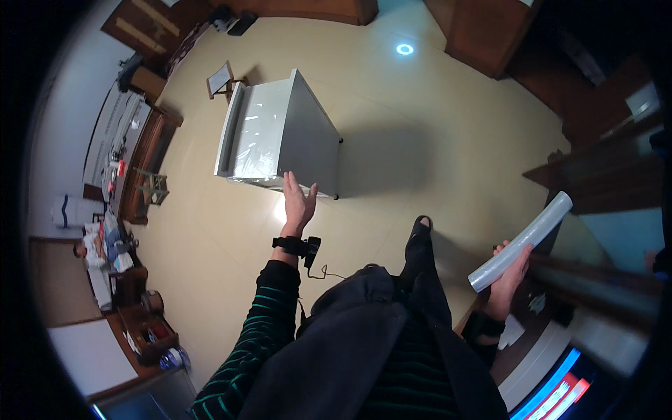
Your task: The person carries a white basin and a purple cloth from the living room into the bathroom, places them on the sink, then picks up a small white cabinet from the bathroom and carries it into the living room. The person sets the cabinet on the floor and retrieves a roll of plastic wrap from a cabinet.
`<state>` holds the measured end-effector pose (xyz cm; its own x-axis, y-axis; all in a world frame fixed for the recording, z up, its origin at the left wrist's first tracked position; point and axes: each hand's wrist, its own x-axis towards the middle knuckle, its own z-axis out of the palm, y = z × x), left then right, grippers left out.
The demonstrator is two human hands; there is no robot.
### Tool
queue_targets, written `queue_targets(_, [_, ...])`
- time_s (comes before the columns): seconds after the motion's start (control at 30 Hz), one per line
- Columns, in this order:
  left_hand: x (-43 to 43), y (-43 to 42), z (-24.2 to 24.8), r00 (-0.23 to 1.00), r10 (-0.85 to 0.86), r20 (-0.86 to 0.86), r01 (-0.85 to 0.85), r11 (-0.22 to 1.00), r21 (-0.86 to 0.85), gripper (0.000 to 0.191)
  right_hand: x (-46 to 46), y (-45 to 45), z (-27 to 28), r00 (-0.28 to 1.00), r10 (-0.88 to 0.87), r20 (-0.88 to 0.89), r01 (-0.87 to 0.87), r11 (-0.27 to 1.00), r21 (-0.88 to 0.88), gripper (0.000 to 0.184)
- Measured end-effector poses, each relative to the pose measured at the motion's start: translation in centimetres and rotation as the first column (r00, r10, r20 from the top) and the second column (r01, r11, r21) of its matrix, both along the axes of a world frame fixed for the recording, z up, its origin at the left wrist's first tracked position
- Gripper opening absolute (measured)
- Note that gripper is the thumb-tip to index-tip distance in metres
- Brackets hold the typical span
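A light grey cabinet point(310, 134) on small dark castors stands on the floor before me, with clear plastic film point(257, 136) over part of it. My left hand point(297, 202) is at its near corner, fingers extended and thumb apart, holding nothing; whether it touches the cabinet I cannot tell. On the right, my right hand point(510, 273) grips a long roll of clear plastic film point(520, 241), which slants up to the right. A black strap with a small device point(310, 247) and a thin cable is on my left wrist.
A small folding stool point(220, 80) stands behind the cabinet. Along the left wall are a wooden table point(149, 157), a small chair point(153, 188) and a seated person point(94, 249). Wooden furniture point(488, 37) stands at the upper right, a lit screen point(559, 391) at the lower right.
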<state>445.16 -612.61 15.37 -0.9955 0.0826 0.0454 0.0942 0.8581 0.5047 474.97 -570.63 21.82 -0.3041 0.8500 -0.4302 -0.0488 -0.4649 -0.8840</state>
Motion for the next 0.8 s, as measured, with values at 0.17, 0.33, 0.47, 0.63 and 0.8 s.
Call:
queue_targets(0.17, [-3.1,0.8,-1.3,0.98,0.18,0.085,-0.173,0.981,-0.082,0.084,-10.8,8.0,0.7,0.991,0.13,-0.017,-0.131,0.989,-0.069,0.065])
queue_targets(0.33, [-5.5,2.6,-0.9,0.959,0.264,0.104,-0.256,0.963,-0.084,0.083,-23.2,11.6,2.7,0.913,0.407,-0.013,-0.407,0.913,0.01,0.053])
queue_targets(0.47, [-9.9,4.9,-0.9,0.934,0.33,0.136,-0.327,0.944,-0.042,0.083,-34.1,11.1,2.8,0.82,0.572,0.008,-0.572,0.82,0.016,0.052])
queue_targets(0.63, [-18.3,6.7,-1.8,0.971,0.206,0.124,-0.22,0.969,0.112,0.067,-45.2,7.7,3.3,0.747,0.663,0.049,-0.664,0.748,-0.001,0.051])
queue_targets(0.8, [-23.1,6.6,-2.6,0.944,0.224,0.244,-0.252,0.963,0.093,0.061,-53.1,6.7,4.2,0.653,0.754,0.07,-0.757,0.651,0.048,0.048])
